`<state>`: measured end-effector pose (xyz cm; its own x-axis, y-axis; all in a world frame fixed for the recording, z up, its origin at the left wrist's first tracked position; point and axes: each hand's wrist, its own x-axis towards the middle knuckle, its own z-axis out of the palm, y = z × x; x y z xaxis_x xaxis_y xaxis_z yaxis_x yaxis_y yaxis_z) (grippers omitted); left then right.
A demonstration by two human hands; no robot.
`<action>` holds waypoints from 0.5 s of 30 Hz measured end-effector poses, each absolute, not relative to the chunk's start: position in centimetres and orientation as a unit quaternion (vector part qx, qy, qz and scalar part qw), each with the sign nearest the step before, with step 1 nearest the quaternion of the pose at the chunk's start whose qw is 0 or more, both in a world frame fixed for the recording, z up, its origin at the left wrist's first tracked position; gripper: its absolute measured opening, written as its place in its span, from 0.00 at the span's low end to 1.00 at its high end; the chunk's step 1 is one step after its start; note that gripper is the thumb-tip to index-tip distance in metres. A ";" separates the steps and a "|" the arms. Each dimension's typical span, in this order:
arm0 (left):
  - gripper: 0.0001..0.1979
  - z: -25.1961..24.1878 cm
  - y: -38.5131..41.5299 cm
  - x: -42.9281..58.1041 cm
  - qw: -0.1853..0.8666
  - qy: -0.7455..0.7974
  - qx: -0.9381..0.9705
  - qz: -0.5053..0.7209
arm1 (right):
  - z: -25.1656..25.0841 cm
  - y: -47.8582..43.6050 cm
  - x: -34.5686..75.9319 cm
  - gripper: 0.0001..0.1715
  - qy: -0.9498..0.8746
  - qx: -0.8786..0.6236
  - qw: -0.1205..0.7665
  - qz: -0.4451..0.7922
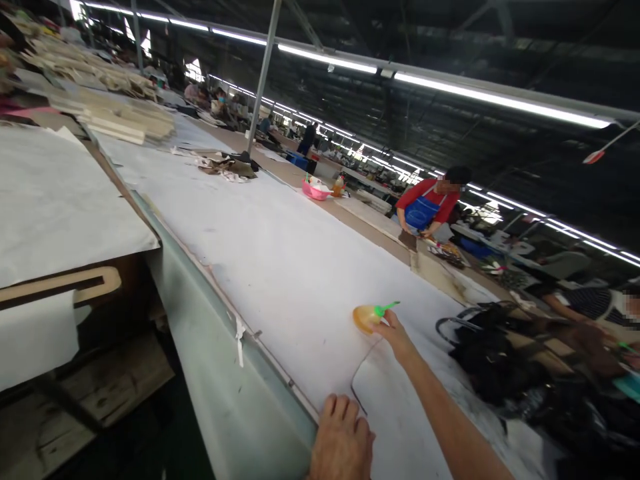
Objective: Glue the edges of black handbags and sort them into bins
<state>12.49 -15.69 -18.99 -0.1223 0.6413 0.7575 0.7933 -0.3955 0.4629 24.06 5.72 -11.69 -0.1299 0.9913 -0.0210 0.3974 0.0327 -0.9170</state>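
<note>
A squeeze bottle (364, 318) with amber liquid inside and a green pointed nozzle is gripped in my right hand (393, 331). It is tipped on its side, close over the white-covered table (280, 267), with the nozzle pointing right; whether it touches the surface I cannot tell. Near the table's edge, my left hand (343, 437) rests palm down with its fingers laid on the white covering and nothing visible in them. Between the two hands, a dark curved edge shows in the white sheet (395, 407).
Black bags (500, 360) are piled at the right. Across the table stands a person in a blue apron (423, 212). Farther back are a pink basket (316, 191), scraps (227, 165) and stacked pale pieces (127, 117). A second white-topped table (65, 193) lies left, beyond a gap.
</note>
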 end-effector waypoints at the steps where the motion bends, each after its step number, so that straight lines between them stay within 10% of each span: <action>1: 0.16 -19.0 -15.6 12.5 0.076 -0.546 -0.655 -0.517 | -11.6 5.8 23.8 0.26 -0.633 -0.542 0.349 0.429; 9: 0.12 -19.6 -15.7 12.6 0.059 -0.546 -0.658 -0.514 | -11.2 5.4 21.6 0.14 -0.649 -0.546 0.327 0.417; 15: 0.08 -16.9 -17.2 10.4 -0.171 -0.513 -0.571 -0.618 | -10.2 1.4 18.0 0.16 -0.670 -0.522 0.290 0.441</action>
